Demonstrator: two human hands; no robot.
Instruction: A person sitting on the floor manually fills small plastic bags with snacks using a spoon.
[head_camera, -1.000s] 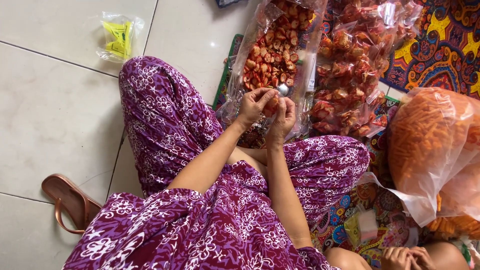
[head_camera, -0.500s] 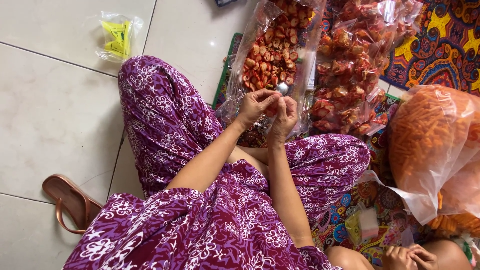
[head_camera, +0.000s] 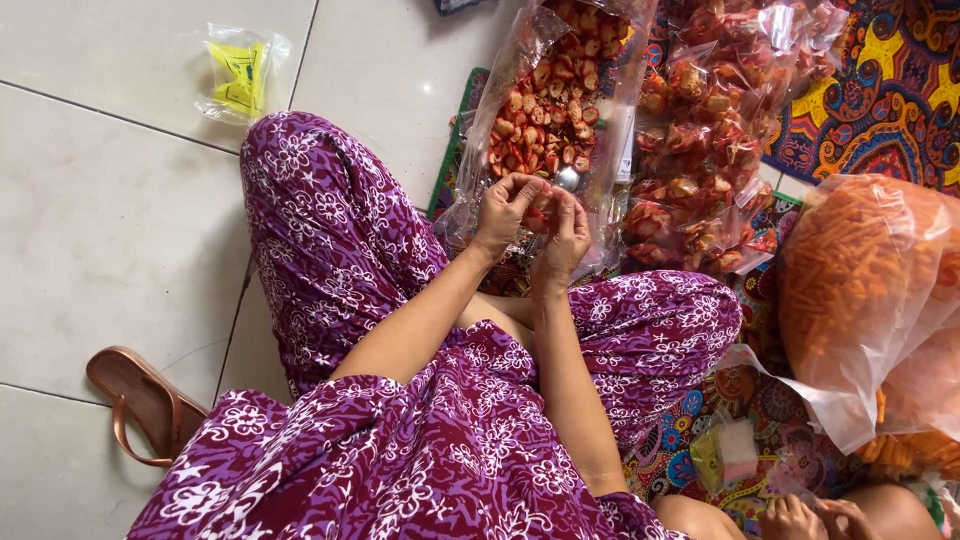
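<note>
From the head camera, looking straight down, the person sits cross-legged in a purple dress printed with white flowers (head_camera: 400, 420), and everything else lies around the large clear plastic bag of red-and-tan sliced snacks (head_camera: 560, 110) that stands open just beyond the knees. The left hand (head_camera: 505, 212) and the right hand (head_camera: 563, 238) meet at that bag's lower edge, fingers pinched together on a small clear packet of the same snacks (head_camera: 537, 215), which sits between the two sets of fingertips; a small metal spoon (head_camera: 568, 178) rests in the big bag just above them. To the right of the bag lies a heap of filled clear snack packets (head_camera: 710, 140), and further right a bulging clear bag of orange stick snacks (head_camera: 860, 300). Well to its left, on the pale tiled floor (head_camera: 100, 220), lies a small clear bag with yellow contents (head_camera: 240, 75). A brown sandal (head_camera: 140, 400) lies near the left knee. Another person's hands (head_camera: 815, 518) show at the bottom right edge.
</note>
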